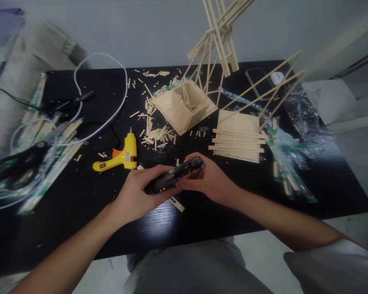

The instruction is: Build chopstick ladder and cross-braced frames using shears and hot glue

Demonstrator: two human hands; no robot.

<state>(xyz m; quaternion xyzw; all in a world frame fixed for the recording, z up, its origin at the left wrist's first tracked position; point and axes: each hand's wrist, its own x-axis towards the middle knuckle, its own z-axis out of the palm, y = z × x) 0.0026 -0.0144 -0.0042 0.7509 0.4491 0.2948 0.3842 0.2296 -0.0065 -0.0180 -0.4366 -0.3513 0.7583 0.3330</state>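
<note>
Over the front middle of the table, my left hand (136,196) is closed around one end of a dark, slab-like object (174,175), seen nearly edge-on. I cannot make out what kind of thing it is. The fingers of my right hand (213,179) grip its other end. Below it lies a wooden stick (177,203), partly hidden by my hands. To the left, a yellow hot glue gun (119,154) rests on its side with a small orange light showing. Behind my hands are a small wooden stick structure (188,104) and a flat stick panel (239,134).
Short stick offcuts (156,134) litter the black table (227,212). Black-handled scissors (18,165) and bundled chopsticks (53,175) lie left, near a looping white cable (125,81). Wrapped chopsticks (290,163), clear plastic wrappers (306,110) and a phone (259,81) are on the right.
</note>
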